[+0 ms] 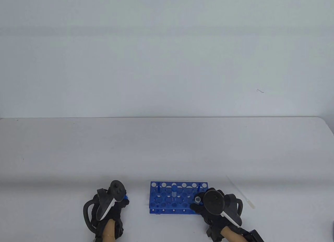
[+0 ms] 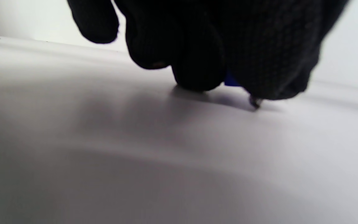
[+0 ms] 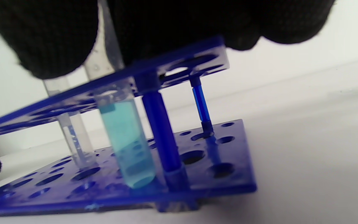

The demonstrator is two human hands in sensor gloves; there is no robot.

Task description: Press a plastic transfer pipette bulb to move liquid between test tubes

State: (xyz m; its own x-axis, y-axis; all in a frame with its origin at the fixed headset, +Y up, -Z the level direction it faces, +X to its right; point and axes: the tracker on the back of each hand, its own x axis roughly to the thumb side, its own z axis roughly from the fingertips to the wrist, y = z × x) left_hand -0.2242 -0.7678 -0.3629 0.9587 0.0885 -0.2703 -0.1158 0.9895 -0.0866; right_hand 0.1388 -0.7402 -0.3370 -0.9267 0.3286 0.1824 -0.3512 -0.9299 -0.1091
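A blue test tube rack [image 1: 156,197] stands at the table's near edge. My right hand [image 1: 199,206] grips the top of an open tube [image 1: 198,199] at the rack's right end. In the right wrist view my fingers [image 3: 182,25] pinch this tube [image 3: 126,140], which holds light blue liquid and sits in the rack [image 3: 228,177]. An empty clear tube [image 3: 76,140] stands further left, also in the table view [image 1: 174,192]. The plastic pipette [image 1: 241,193] lies on the table right of the rack, untouched. My left hand [image 1: 122,200] rests on the table left of the rack, fingers [image 2: 197,62] closed around a small blue piece [image 2: 231,82].
The white table [image 1: 167,148] stretches far behind the rack to a white wall. A dark object [image 1: 254,235] lies by my right wrist at the bottom edge.
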